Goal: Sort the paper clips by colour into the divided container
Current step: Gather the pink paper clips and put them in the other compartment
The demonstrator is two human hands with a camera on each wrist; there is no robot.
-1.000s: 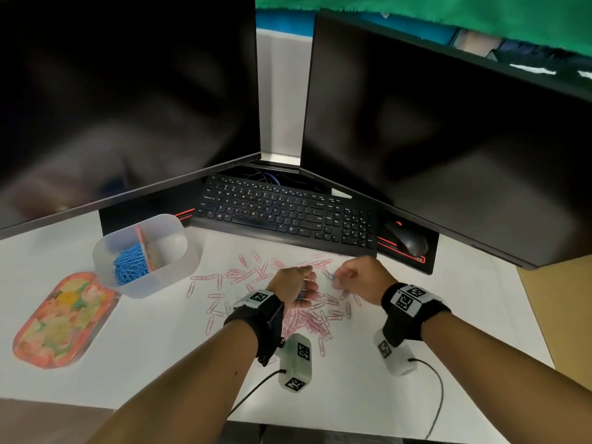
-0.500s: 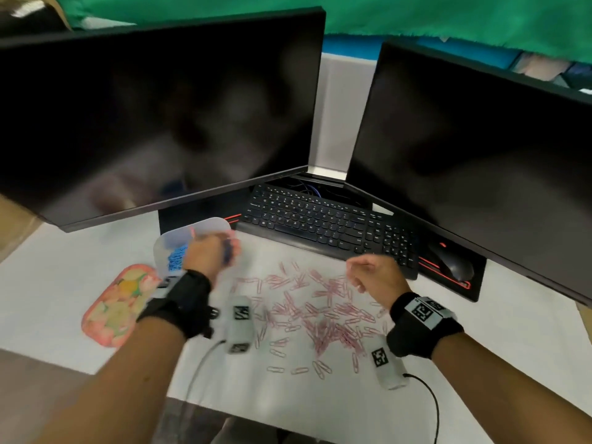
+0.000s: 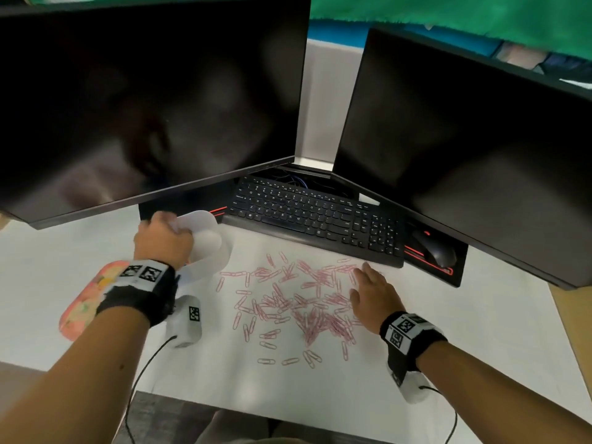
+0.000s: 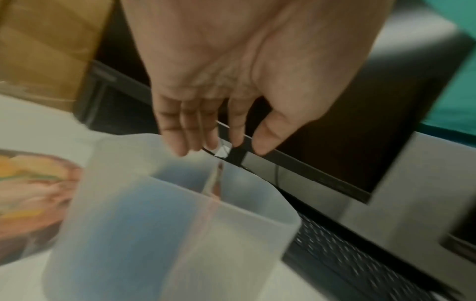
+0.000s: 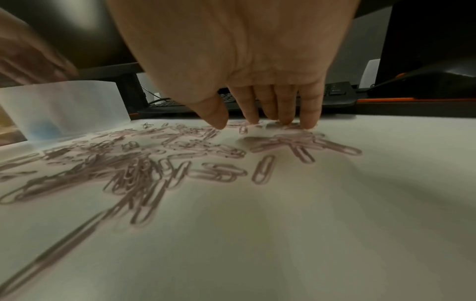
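Many pink paper clips (image 3: 288, 302) lie scattered on the white table, also seen in the right wrist view (image 5: 144, 167). The translucent divided container (image 3: 208, 241) stands at the back left. Blue clips (image 4: 134, 220) fill its left compartment, beside a thin pink divider (image 4: 208, 211). My left hand (image 3: 163, 238) hovers over the container's rim, fingers (image 4: 185, 130) straight and holding nothing. My right hand (image 3: 368, 286) lies flat at the right edge of the pile, its fingertips (image 5: 309, 122) touching the table among the clips.
A black keyboard (image 3: 317, 216) and a mouse (image 3: 439, 251) sit behind the pile, under two dark monitors (image 3: 144, 100). A flowered pink tray (image 3: 86, 302) lies at the left, partly under my left wrist. The table's front edge (image 3: 256, 411) runs close below the pile.
My left hand left the pile, travelled to the container and opened its fingers over it. My right hand went from a pinch to lying flat on the clips.
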